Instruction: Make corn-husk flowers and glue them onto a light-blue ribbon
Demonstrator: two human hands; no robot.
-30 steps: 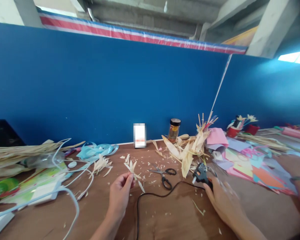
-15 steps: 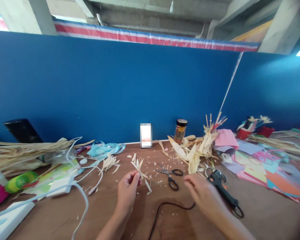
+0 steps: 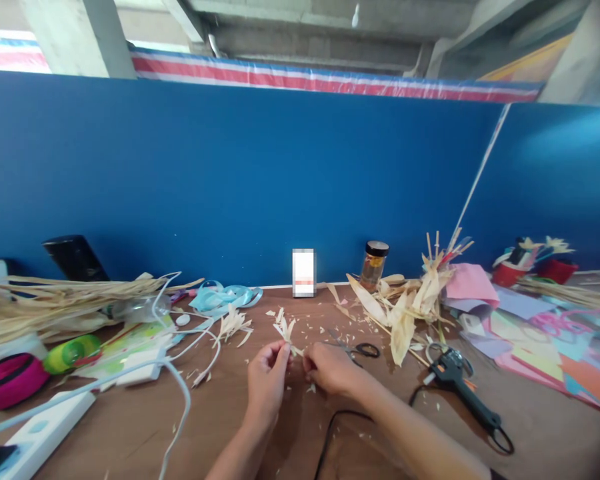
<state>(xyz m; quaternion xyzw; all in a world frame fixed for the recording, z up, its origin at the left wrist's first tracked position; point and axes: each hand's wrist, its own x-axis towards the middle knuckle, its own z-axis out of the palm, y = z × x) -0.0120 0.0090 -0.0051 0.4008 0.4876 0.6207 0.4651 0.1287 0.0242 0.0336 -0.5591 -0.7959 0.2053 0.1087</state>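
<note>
My left hand [image 3: 269, 373] is closed in a pinch around the base of a small corn husk flower [image 3: 285, 330], whose pale pointed petals stick up above the thumb. Close by on its right, my right hand [image 3: 331, 368] has its fingers curled together at the flower's lower right petal. What sits between those fingertips is hidden. Scissors [image 3: 368, 350] with black handles lie behind the right hand, partly covered by it. Another pale husk flower [image 3: 233, 325] rests on the table to the left. Small husk scraps are scattered around both hands.
At right lie a black glue gun [image 3: 463, 387], husk pieces [image 3: 405, 327] and coloured paper [image 3: 545, 347]. A lidded jar [image 3: 375, 265] stands by the blue partition [image 3: 280, 173]. White cables, a power strip [image 3: 50, 433] and blue ribbon [image 3: 220, 298] occupy the left.
My right hand has moved left from beside the glue gun to the flower in my left hand, now covering part of the scissors. The whole view has shifted slightly.
</note>
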